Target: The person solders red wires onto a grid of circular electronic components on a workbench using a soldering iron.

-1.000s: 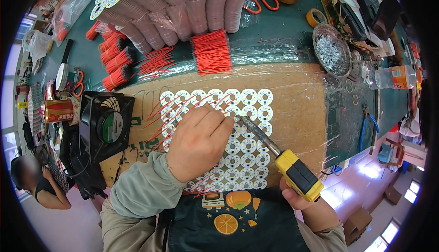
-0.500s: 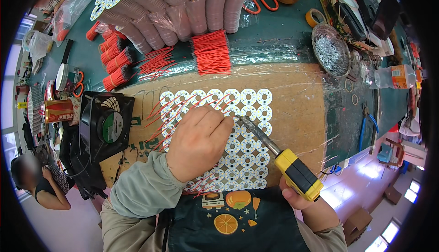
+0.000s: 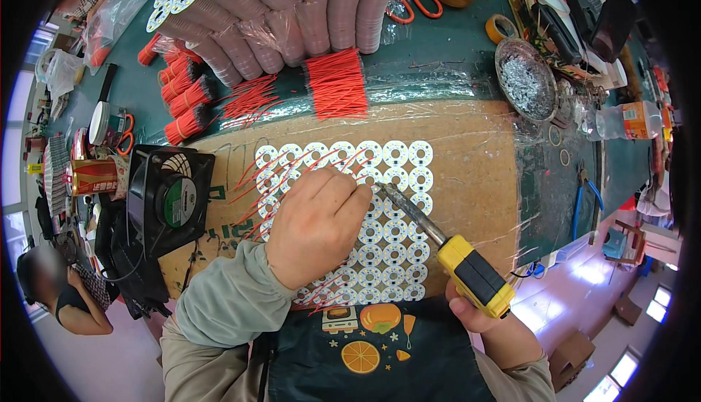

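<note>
A panel of round white LED boards [image 3: 394, 254], joined in rows, lies in front of me, with thin red wires [image 3: 252, 183] slanting across its left and upper parts. My left hand [image 3: 321, 216] is closed over the panel's middle, thumb and fingers pinched together. Whatever sits between those fingertips is hidden. In my right hand [image 3: 471, 314] is a yellow and black soldering iron [image 3: 475, 274], gripped at its lower end. Its metal tip reaches the boards just beside my left fingertips; whether it touches is too small to tell.
Brown cardboard [image 3: 475, 175] lies under the panel. Behind it are loose red wires [image 3: 336, 84], wire bundles [image 3: 186, 99] and tall stacks of round boards [image 3: 292, 15]. A black fan [image 3: 171, 197] stands left. At right are a metal bowl [image 3: 526, 81] and blue-handled pliers [image 3: 584, 194].
Almost nothing differs. The view has shifted very slightly, while both hands and the soldering iron keep their places over the panel.
</note>
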{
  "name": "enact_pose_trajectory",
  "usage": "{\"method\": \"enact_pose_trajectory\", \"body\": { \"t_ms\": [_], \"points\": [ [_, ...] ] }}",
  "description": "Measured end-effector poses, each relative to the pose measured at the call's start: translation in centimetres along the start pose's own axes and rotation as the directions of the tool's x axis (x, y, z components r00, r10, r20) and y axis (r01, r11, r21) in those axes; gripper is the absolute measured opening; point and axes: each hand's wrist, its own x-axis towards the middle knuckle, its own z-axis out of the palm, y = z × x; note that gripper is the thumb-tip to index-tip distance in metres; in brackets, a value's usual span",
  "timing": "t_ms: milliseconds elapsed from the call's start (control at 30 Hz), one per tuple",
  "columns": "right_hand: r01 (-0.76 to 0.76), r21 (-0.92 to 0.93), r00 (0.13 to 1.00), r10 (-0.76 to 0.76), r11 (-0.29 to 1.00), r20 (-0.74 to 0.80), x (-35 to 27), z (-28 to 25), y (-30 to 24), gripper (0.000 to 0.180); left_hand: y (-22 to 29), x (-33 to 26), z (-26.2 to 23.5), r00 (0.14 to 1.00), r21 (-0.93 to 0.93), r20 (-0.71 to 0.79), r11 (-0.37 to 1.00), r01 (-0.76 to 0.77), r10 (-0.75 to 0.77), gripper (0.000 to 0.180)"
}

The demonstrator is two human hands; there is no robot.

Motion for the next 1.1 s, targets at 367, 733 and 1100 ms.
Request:
{"method": "enact_pose_trajectory", "body": {
  "t_ms": [367, 733, 1100],
  "points": [
    [0.022, -0.036, 1.0, -0.022, 0.999, 0.003, -0.3, 0.1, 0.4, 0.045, -0.1, -0.1, -0.1, 1.0, 0.002, 0.015, 1.0, 0.001, -0.001, 0.03],
    [-0.053, 0.29, 0.997, 0.07, 0.956, -0.046, 0.2, 0.0, -0.7, 0.028, -0.2, -0.1, 0.1, 1.0, -0.002, 0.012, 1.0, 0.001, -0.001, 0.028],
    [-0.08, 0.812, 0.938, 0.32, 0.578, -0.135, 2.0, 0.8, -2.6, 0.089, 0.0, 0.0, -0.1, 1.0, 0.005, 0.031, 1.0, 0.003, -0.003, 0.03]
  ]
}}
